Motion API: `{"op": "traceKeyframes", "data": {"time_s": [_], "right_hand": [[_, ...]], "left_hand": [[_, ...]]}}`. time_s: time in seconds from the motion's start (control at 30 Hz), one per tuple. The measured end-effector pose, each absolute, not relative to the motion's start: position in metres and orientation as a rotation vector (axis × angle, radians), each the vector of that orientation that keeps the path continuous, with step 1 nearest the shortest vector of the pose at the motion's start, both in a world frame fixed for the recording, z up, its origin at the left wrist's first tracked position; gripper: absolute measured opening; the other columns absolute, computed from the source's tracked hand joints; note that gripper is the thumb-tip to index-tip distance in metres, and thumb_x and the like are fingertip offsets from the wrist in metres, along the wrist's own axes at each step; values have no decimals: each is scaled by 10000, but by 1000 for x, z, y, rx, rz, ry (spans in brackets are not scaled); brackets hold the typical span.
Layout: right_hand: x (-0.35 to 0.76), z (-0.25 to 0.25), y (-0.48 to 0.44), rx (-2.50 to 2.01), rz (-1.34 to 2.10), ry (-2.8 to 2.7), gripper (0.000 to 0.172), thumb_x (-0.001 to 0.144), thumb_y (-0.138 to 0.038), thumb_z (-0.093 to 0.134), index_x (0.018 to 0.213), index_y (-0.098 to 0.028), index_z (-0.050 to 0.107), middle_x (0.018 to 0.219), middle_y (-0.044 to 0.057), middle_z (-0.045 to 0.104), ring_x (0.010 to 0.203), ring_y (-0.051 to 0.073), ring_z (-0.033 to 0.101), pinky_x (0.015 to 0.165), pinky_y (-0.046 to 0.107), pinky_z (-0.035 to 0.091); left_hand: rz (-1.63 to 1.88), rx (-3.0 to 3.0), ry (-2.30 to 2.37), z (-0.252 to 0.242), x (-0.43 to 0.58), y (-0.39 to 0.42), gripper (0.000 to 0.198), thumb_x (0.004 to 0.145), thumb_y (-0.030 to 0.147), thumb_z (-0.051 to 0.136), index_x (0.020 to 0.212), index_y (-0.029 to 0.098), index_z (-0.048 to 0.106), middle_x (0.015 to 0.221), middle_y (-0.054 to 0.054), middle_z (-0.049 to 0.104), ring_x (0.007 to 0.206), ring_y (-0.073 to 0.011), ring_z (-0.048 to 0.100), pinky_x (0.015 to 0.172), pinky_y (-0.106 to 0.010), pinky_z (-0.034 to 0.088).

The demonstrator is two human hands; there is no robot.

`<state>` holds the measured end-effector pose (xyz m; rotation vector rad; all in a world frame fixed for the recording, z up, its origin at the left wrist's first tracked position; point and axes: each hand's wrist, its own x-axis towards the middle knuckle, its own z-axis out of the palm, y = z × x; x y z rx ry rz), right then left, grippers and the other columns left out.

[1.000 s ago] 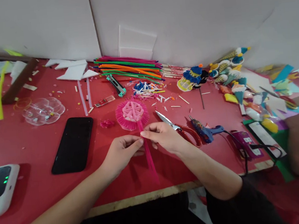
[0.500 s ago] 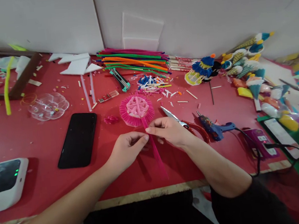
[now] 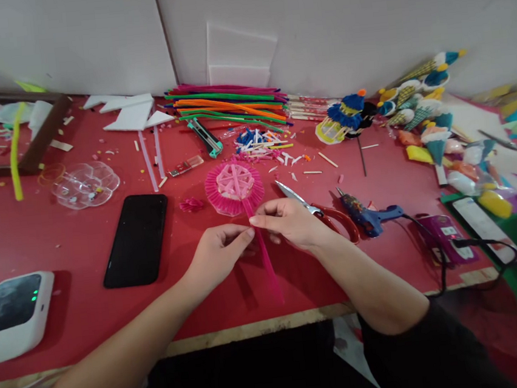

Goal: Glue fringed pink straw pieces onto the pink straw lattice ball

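A pink pleated paper strip hangs between my hands, its loose end trailing toward the table's front edge. My right hand pinches it between thumb and fingers near the wheel. Just below and to the left, my left hand closes thumb and fingers on the same strip. The strip runs up to a round pink wheel with spokes and a pleated rim, lying flat on the table. A small crumpled pink piece sits left of the wheel. Beside my right hand are red-handled scissors.
A blue glue gun with a black cable lies right of the scissors. A black phone and a white device are on the left. Behind are a box cutter, pipe cleaners and scraps. Ice-cream-cone crafts crowd the right.
The view has shifted slightly. Both hands keep their pinch on the pink strip near the wheel, with barely any movement of the fingers.
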<state>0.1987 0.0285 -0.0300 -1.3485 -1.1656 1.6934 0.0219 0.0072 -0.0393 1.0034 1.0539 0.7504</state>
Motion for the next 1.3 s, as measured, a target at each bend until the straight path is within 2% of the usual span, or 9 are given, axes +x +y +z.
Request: {"op": "traceKeyframes", "data": {"time_s": [0.43,0.67,1.03,1.3], "right_hand": [[194,-26,30,-1352,1696,-1161,449,571,-533,896,607,-167,639,471,-74,541,363,49,441,369,211,319],[192,-27,29,-1344,1688,-1144,456,566,-550,895,597,-174,639,492,-69,566,364,53,457,370,214,325],[186,-32,26,-1285,1678,-1050,457,564,-549,891,580,-174,630,461,-80,517,365,54,447,374,214,316],[182,-38,25,-1238,1837,-756,383,480,-392,954,575,-165,661,423,-89,488,379,29,342,365,199,263]], "left_hand": [[718,930,1106,-38,23,7,139,744,325,792,734,187,785,744,-24,772,648,-127,682,661,-243,598],[736,892,1156,-35,24,6,70,745,258,792,760,190,795,696,-23,758,609,-138,683,651,-259,601],[755,903,1214,-34,24,8,94,751,277,784,729,186,779,728,-20,770,600,-112,667,616,-211,558],[760,845,1227,-30,24,7,93,713,249,779,661,185,735,628,9,699,547,-96,616,576,-205,535]]}}
